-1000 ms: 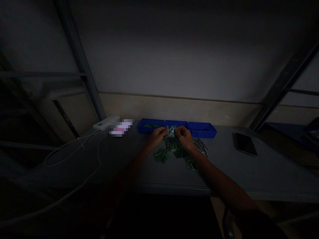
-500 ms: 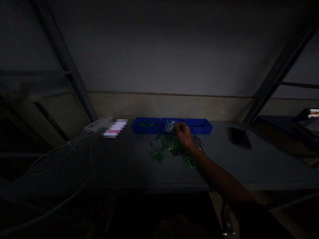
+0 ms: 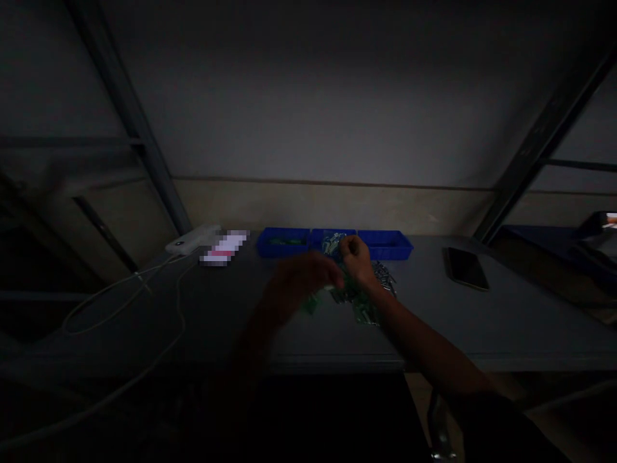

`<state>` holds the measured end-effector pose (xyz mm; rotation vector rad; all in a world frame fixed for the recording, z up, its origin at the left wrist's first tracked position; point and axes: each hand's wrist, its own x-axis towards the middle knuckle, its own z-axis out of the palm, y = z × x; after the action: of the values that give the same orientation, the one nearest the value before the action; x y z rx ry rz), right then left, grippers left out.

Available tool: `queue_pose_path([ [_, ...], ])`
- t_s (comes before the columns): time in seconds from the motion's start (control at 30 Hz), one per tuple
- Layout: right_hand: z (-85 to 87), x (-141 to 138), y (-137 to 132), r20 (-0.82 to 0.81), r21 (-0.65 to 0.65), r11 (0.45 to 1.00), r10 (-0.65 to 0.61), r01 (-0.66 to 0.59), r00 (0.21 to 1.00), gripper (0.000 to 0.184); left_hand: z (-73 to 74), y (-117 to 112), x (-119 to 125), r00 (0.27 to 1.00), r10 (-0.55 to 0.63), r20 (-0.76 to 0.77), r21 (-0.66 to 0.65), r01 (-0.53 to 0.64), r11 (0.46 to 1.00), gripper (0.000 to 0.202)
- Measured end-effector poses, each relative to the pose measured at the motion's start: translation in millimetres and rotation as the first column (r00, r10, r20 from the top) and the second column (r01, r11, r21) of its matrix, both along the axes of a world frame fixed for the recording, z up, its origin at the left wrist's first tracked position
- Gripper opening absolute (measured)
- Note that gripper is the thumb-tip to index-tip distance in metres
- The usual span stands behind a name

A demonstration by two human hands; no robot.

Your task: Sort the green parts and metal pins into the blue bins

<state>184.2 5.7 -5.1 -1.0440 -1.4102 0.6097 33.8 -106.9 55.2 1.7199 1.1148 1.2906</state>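
At the middle tray (image 3: 316, 242), the right hand (image 3: 357, 258) has its fingers closed at the right edge of a clear bag (image 3: 332, 242) with small shiny pieces; whether this bag rests inside the tray, I cannot tell. The left hand (image 3: 303, 276) is over the table (image 3: 424, 321), lower and blurred, so I cannot tell whether its fingers hold something. Green bags (image 3: 365, 313) lie partly hidden below both hands, and loose metal pieces (image 3: 384, 278) are just beside them. The left tray (image 3: 282, 253) contains something green. A dark phone (image 3: 466, 268) lies well apart, to the right.
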Motion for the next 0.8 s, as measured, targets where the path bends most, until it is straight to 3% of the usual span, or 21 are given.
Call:
queue_pose_path([
  [0.07, -0.3, -1.6, -1.5, 0.013, 0.004, 1.000, -0.021, 0.021, 1.000, 0.021, -1.3, 48.5, 1.2, 0.995, 0.097, -0.035, 0.047, -0.096, 0.994, 0.029],
  [0.13, -1.6, -2.9, -2.2, 0.029, 0.003, 1.000, -0.023, 0.023, 0.999, 0.018, -12.3, 85.7, 1.2, 0.979, 0.162, -0.127, 0.060, -0.155, 0.986, 0.026],
  [0.23, -2.7, -3.4, -3.5, 0.060, 0.018, 1.000, -0.005, 0.004, 0.998, 0.017, -35.8, 114.0, 2.8, 0.974, 0.056, -0.221, 0.033, -0.050, 0.998, 0.024],
  [0.3, -1.7, -3.4, -6.4, 0.090, 0.037, 0.999, -0.003, 0.000, 0.996, 0.016, -48.8, 117.0, 4.0, 0.978, -0.025, -0.209, 0.020, 0.030, 0.999, 0.020],
  [0.4, 1.9, -5.4, -13.6, 0.176, 0.048, 0.999, 0.005, -0.014, 0.984, 0.015, -59.0, 110.0, 2.2, 0.990, -0.056, -0.131, 0.008, 0.058, 0.998, 0.021],
  [0.53, 5.5, -10.3, -22.2, 0.266, 0.047, 0.998, 0.019, -0.032, 0.964, 0.013, -60.9, 102.2, -1.3, 0.999, -0.049, -0.006, 0.001, 0.049, 0.999, 0.027],
  [0.8, 4.0, -12.6, -21.6, 0.233, 0.111, 0.994, -0.028, 0.002, 0.972, 0.013, -62.2, 101.4, 4.7, 0.988, -0.064, 0.144, -0.010, 0.067, 0.998, 0.026],
])
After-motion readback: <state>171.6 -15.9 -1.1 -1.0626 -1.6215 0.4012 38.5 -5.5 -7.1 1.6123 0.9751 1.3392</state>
